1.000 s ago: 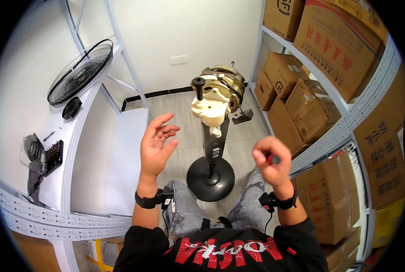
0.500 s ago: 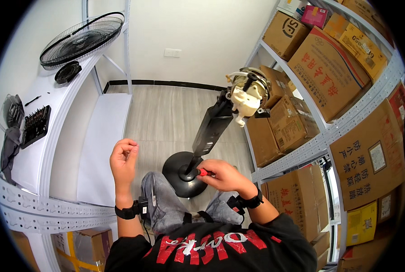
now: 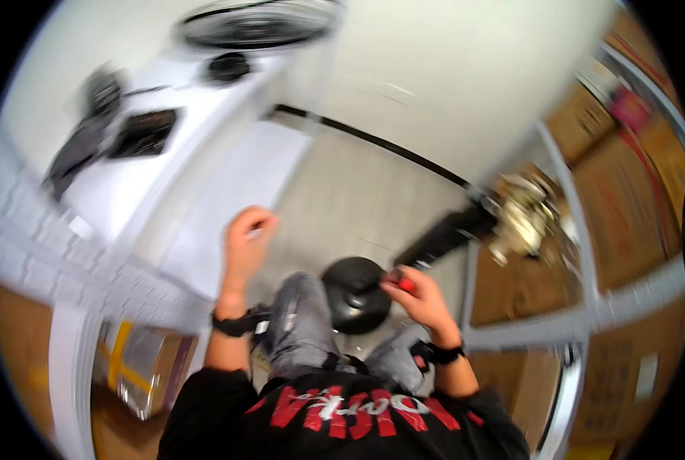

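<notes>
A stand fan without its grille rises from a round black base (image 3: 352,299) between my knees. Its black column (image 3: 444,239) leans right, and the exposed motor head (image 3: 525,216), pale and metallic, tops it. My right hand (image 3: 425,300) is closed around a red-and-black screwdriver handle (image 3: 406,284) just right of the base, beside the column's lower end. The tool's tip cannot be made out in the blur. My left hand (image 3: 244,244) is raised over the floor to the left, fingers curled toward the thumb; anything pinched there is too small to see.
On the white shelf at left lie a black fan grille (image 3: 258,31), a round black part (image 3: 228,67), a dark bit case (image 3: 144,132) and a grey cloth (image 3: 78,157). Racks with cardboard boxes (image 3: 622,207) stand at right. A taped box (image 3: 139,368) sits lower left.
The view has swung, shifting the shelf and the fan rightward in the picture and blurring it. My right hand still grips the screwdriver; my left hand stays raised with curled fingers.
</notes>
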Available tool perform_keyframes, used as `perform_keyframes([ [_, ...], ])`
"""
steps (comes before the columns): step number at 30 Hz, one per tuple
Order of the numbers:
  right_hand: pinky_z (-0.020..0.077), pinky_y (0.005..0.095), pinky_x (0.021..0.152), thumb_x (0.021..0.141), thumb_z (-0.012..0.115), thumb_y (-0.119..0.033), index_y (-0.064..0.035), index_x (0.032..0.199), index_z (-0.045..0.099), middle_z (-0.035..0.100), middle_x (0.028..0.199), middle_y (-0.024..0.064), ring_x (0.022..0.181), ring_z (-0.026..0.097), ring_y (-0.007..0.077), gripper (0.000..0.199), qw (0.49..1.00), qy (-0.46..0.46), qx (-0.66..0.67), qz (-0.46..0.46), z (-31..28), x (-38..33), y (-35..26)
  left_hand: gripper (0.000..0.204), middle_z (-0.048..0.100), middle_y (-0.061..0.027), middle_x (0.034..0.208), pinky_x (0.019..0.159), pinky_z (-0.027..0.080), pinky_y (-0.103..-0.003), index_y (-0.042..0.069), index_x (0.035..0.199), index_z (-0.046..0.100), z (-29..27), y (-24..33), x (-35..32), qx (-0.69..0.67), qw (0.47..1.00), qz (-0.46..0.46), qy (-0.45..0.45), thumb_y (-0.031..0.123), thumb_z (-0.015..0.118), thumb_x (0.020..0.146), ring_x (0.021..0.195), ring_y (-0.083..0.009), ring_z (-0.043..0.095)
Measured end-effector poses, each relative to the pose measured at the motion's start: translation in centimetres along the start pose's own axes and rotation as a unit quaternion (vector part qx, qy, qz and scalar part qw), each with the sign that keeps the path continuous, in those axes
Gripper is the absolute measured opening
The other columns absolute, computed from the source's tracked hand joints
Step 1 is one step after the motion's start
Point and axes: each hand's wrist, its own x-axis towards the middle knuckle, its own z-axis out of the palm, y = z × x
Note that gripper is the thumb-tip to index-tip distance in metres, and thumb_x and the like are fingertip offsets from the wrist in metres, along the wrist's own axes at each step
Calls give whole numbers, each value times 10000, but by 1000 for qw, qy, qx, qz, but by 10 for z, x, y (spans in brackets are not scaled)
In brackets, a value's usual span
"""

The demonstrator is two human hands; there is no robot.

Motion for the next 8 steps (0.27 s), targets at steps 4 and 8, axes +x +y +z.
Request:
perform_keyframes([
  [4,336,253,544,841,729,-94,-49,709,467,410,642,-41,627,374,75,297,999,19,18,44,-6,-8,21,206,536,6,698,591,411,-246,17,738,566,-3,31,31,17,997,52,53,95,688,885,654,-79,462],
  [8,407,245,612,841,690,-46,-46,755,576,540,675,-8,658,493,82,143,991,-42,126,-21,-1,15,53,207,594,-12,716,633,452,-231,24,793,596,-34,94,55,117,988,48,93,160,732,868,674,-90,537],
])
